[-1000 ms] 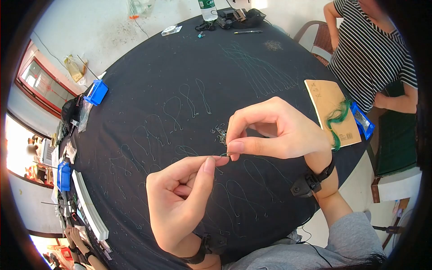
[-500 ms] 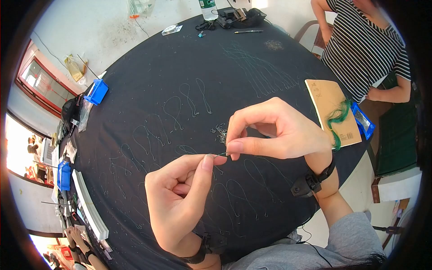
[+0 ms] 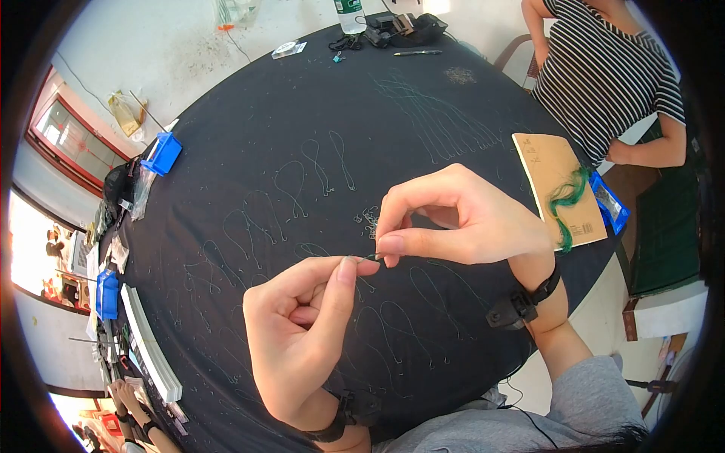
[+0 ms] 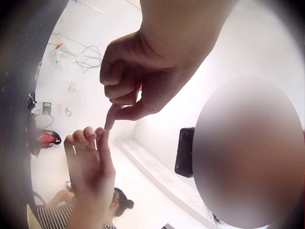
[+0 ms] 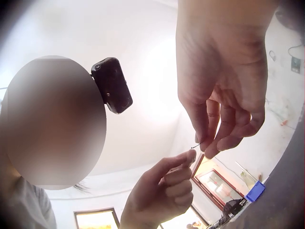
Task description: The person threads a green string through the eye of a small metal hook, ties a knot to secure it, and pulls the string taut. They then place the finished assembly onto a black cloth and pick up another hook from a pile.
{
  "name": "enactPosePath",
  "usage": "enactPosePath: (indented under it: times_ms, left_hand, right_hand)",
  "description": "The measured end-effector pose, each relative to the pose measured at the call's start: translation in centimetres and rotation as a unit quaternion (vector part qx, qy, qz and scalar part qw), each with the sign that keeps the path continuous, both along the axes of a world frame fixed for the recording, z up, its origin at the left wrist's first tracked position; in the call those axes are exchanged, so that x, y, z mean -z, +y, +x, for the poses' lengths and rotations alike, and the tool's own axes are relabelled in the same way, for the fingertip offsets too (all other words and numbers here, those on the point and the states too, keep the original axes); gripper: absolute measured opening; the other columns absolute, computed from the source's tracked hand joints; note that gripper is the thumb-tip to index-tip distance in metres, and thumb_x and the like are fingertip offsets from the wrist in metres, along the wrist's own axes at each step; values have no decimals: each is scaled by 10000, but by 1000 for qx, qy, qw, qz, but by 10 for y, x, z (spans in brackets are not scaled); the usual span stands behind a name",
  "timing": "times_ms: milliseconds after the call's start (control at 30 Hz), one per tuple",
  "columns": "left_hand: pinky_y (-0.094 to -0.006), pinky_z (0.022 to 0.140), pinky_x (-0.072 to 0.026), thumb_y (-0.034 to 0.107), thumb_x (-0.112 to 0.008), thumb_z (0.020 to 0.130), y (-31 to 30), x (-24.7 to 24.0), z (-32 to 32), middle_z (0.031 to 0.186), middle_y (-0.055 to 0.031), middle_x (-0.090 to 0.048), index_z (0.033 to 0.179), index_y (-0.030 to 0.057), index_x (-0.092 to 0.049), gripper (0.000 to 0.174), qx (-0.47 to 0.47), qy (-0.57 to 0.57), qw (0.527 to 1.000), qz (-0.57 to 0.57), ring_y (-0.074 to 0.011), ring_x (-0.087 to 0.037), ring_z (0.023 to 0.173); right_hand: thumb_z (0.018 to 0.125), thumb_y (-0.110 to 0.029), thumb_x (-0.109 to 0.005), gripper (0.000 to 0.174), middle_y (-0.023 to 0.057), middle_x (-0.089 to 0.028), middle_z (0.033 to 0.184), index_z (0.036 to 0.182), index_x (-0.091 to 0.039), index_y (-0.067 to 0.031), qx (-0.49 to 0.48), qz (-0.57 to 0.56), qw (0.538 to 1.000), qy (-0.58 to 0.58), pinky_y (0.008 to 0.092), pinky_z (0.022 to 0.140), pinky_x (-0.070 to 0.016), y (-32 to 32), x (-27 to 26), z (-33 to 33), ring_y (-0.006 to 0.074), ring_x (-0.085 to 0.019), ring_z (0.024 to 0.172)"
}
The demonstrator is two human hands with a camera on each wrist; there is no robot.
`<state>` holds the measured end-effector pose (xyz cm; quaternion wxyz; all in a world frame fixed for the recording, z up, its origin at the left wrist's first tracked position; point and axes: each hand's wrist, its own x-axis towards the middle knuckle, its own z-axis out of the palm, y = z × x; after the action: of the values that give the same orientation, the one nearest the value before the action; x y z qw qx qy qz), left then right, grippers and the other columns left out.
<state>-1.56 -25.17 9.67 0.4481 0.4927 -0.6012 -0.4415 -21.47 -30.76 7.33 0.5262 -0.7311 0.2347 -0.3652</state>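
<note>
Thumb and forefinger of my left hand pinch a thin green fishing line in the middle of the head view. My right hand pinches the same short stretch just beside it, with fingertips almost meeting the left ones. A short dark piece shows between the two hands in the right wrist view; I cannot tell whether a hook is hidden in the fingertips. Behind the right fingertips lies a small pile of metal hooks. Looped green lines with hooks lie on the cloth below and around both hands.
A row of hooked lines spreads over the black tablecloth at the back. On the right, a hank of green line lies on a brown notebook near a blue packet. A person in a striped top stands beyond.
Both hands keep their pinch and have shifted very slightly left. The person in the striped top has moved a little to the left.
</note>
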Motion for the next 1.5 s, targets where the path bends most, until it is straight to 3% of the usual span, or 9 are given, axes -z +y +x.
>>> enactPosePath:
  times_ms: [433, 633, 733, 867, 967, 1067, 1200, 1367, 1500]
  left_hand:
    - [-198, 452, -132, 143, -577, 898, -6, 6, 1, 548, 98, -416, 897, -50, -691, 224, -34, -1, 999, 18, 27, -272, 489]
    - [-192, 435, -133, 101, -576, 906, -7, 6, 1, 527, 92, -426, 912, -56, -683, 190, -64, 29, 997, 16, 34, -265, 463]
    - [-168, 431, -202, 76, -577, 906, -7, 5, 5, 546, 52, -514, 911, -63, -680, 172, -51, 43, 998, 16, 32, -348, 467]
    - [-156, 492, -371, 74, -580, 901, -7, 8, 4, 632, -28, -626, 900, -67, -679, 172, -43, 79, 996, 5, -17, -521, 550]
    - [-175, 561, -439, 69, -581, 897, -7, 7, 6, 694, -68, -661, 897, -67, -681, 169, -39, 68, 997, 6, -60, -585, 621]
    - [-170, 558, -434, 69, -581, 897, -8, 8, 4, 693, -69, -662, 897, -69, -682, 171, -31, 77, 997, -1, -59, -587, 624]
    - [-175, 458, -177, 148, -585, 890, -8, 15, -1, 598, 61, -522, 908, -48, -688, 221, -46, 71, 996, -15, 25, -314, 506]
    - [-144, 453, -221, 59, -587, 895, -9, 10, 5, 537, 100, -415, 898, -50, -692, 151, -34, 38, 999, -21, 35, -260, 484]
    - [-196, 440, -109, 53, -580, 898, -6, 5, 6, 518, 115, -367, 899, -52, -690, 151, -42, 44, 998, 6, 42, -238, 468]
  right_hand:
    - [967, -266, -491, 347, 79, -672, 820, 869, -666, 17, -121, 160, 978, 55, 268, 719, -497, -25, 37, 11, 129, -624, 759]
    - [928, -66, -419, 308, 184, -630, 1090, 1143, -578, 86, -351, 295, 889, -9, 340, 958, -478, -5, 55, 54, 232, -617, 1029]
    - [922, -54, -414, 320, 212, -600, 1139, 1163, -557, 102, -321, 407, 845, -129, 354, 1005, -443, 6, 71, 73, 251, -587, 1088]
    - [972, -198, -456, 386, 224, -562, 1195, 1212, -510, 99, -221, 495, 802, -253, 373, 1032, -415, 18, 70, 86, 260, -563, 1122]
    - [978, -267, -478, 393, 175, -579, 1161, 1180, -533, 65, -204, 468, 807, -297, 369, 1035, -408, 21, 66, 87, 234, -559, 1117]
    - [973, -251, -495, 359, 145, -589, 1138, 1161, -549, 50, -181, 450, 809, -333, 358, 1022, -418, 23, 70, 90, 210, -559, 1110]
    - [958, -213, -532, 311, 122, -597, 1126, 1143, -569, 33, -93, 420, 846, -315, 337, 992, -442, 23, 68, 86, 180, -571, 1076]
    - [949, -204, -547, 288, 118, -625, 1088, 1118, -598, 24, -52, 394, 854, -337, 324, 948, -462, 8, 59, 71, 168, -589, 1048]
    - [955, -220, -534, 299, 148, -650, 1068, 1113, -610, 21, -2, 323, 878, -353, 309, 910, -483, -4, 47, 53, 195, -620, 1010]
